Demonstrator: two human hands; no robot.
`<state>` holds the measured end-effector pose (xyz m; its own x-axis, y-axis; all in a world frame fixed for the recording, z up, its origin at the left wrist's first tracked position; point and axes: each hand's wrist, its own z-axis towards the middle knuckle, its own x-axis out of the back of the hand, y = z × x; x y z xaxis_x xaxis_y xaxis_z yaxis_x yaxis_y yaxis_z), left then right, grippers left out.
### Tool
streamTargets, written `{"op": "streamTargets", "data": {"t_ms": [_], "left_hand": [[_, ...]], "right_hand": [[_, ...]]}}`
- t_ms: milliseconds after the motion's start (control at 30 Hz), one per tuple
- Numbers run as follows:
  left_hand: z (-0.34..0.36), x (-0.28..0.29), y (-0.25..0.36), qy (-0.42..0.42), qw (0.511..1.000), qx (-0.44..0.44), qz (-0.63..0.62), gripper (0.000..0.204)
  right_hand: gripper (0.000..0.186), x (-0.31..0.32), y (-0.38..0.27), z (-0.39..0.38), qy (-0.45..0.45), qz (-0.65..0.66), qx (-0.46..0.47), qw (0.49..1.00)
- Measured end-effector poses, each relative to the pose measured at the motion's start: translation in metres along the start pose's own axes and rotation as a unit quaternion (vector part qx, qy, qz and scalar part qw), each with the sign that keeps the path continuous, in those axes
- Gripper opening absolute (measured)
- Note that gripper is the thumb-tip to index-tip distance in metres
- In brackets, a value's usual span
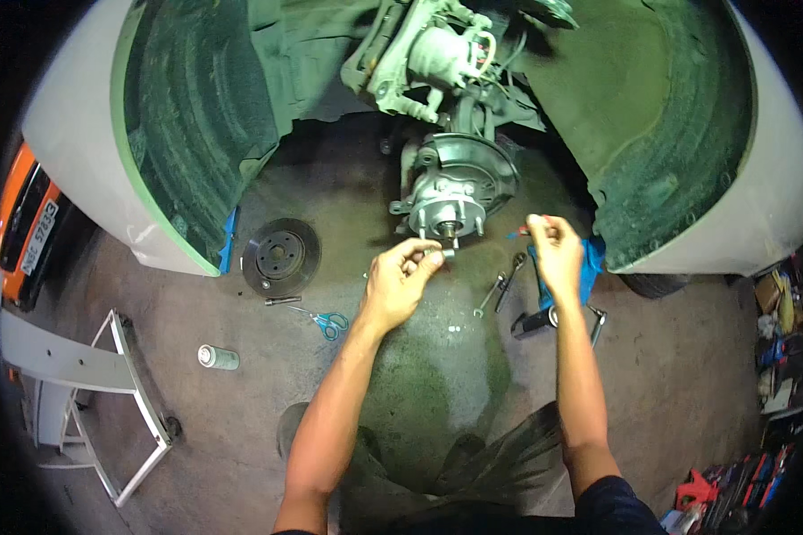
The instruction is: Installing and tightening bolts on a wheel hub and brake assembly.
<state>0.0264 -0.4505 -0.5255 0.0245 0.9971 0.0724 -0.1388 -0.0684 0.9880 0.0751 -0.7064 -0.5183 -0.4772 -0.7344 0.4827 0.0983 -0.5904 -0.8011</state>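
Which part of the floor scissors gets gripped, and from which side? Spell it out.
Take the scissors by the blue handle loops, probably best from the right and above: they lie flat on the floor, loops right, slim blades pointing left.

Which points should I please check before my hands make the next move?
1. Left hand has a hold: ok, it grips a small metal part.
2. Right hand is free: cannot tell, a small red thing shows at it, too small to identify.
3. Hub is in open view: ok, its front face shows.
4. Brake disc is on the hub: not ok, it lies on the floor.
5. Scissors are put down: ok, they lie on the floor.
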Motion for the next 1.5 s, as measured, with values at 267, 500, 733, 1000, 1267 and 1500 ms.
{"op": "streamTargets", "data": {"t_ms": [267,500,733,1000,1267,1500], "left_hand": [[0.008,0.0,-0.005,-0.062,0.995,0.005,0.08,0.031],[-0.001,-0.025,-0.011,-0.175,0.98,0.033,0.084,0.034],[-0.002,-0.037,0.0,-0.201,0.968,0.014,0.15,0.038],[-0.009,-0.035,-0.003,-0.202,0.97,0.002,0.138,0.04],[0.002,-0.001,-0.014,-0.12,0.955,-0.033,0.269,0.036],[0.015,0.023,-0.015,-0.073,0.946,-0.044,0.314,0.037]], "right_hand": [[0.015,-0.02,0.126,-0.081,-0.158,0.049,-0.125,0.978],[0.016,0.029,0.027,-0.072,-0.135,0.321,-0.085,0.933],[0.015,0.034,0.004,-0.075,-0.121,0.298,-0.053,0.945],[0.014,0.036,-0.021,-0.083,-0.118,0.264,-0.052,0.956],[0.025,0.126,-0.05,-0.009,-0.043,0.258,0.035,0.965],[0.04,0.132,0.029,-0.019,-0.097,0.602,0.01,0.793]]}}
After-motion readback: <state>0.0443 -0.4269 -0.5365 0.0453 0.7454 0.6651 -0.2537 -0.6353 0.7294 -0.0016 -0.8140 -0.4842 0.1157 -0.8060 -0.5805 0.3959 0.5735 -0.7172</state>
